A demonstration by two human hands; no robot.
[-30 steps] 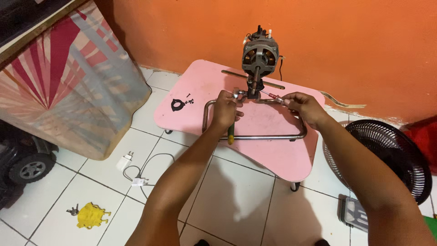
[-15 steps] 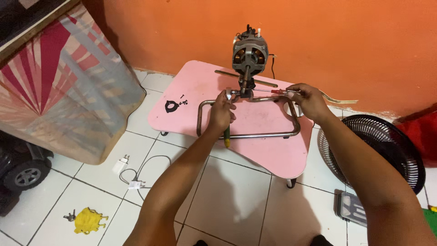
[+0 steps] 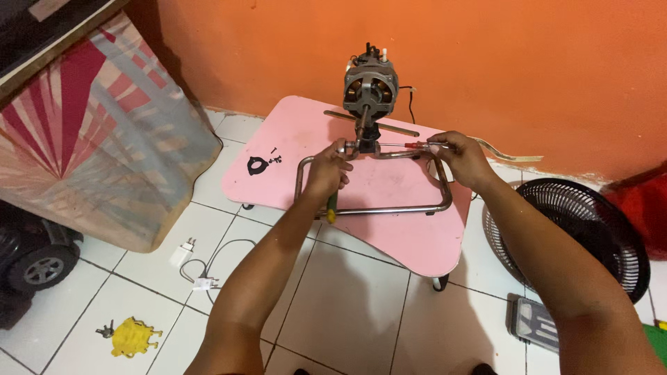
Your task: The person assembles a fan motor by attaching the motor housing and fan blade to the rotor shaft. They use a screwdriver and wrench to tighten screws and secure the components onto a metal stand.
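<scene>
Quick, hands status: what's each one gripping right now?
Left hand: closed on a green-handled tool, its head at the joint under the fan motor.
Right hand: closed on a red-handled screwdriver pointed at that joint.

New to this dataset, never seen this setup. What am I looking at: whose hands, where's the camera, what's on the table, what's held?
There is no robot here. One camera sits on a person's head and looks down at their own two bare arms.

On a white tiled floor stands a low pink table. On it rests a bent metal tube frame, with an electric fan motor mounted upright at its far side.

The left hand grips a green-handled tool at the joint under the motor. The right hand holds a red-handled screwdriver pointed at that same joint.

Nearby lie a black fan grille, a white charger and a yellow toy.
</scene>
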